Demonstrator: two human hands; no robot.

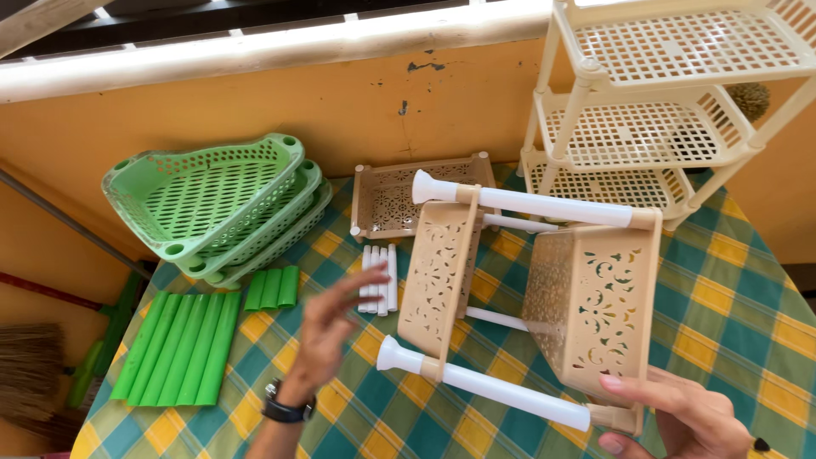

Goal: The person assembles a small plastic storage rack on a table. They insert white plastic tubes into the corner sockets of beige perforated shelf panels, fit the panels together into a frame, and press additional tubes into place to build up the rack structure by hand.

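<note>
A half-built beige plastic rack point(527, 297) lies on its side across the middle of a round table, two patterned beige baskets joined by white tubes. Tipped over like this, its leg ends and sockets face the person rather than the tabletop. The right hand point(680, 412) grips the near bottom corner of the right-hand basket, thumb on top and fingers beneath, steadying the whole frame. The left hand point(327, 331), a black watch point(285, 410) on its wrist, hangs free in the air with fingers spread and holds nothing. It is nearest a small row of short white tubes point(378, 279) lying side by side just left of the rack.

Behind the rack a third beige basket point(382, 200) rests flat, not joined to anything. Further left, three green triangular baskets point(221, 204) sit nested in a stack, with short green tubes point(272, 289) and long green tubes point(178, 348) laid in neat rows in front, sorted by colour and length. At the far right stands a finished cream three-tier shelf point(671, 102), upright against the orange wall point(255, 110). A checked green, yellow and blue tablecloth point(731, 306) covers the table. A broom point(30, 374) leans at the left edge.
</note>
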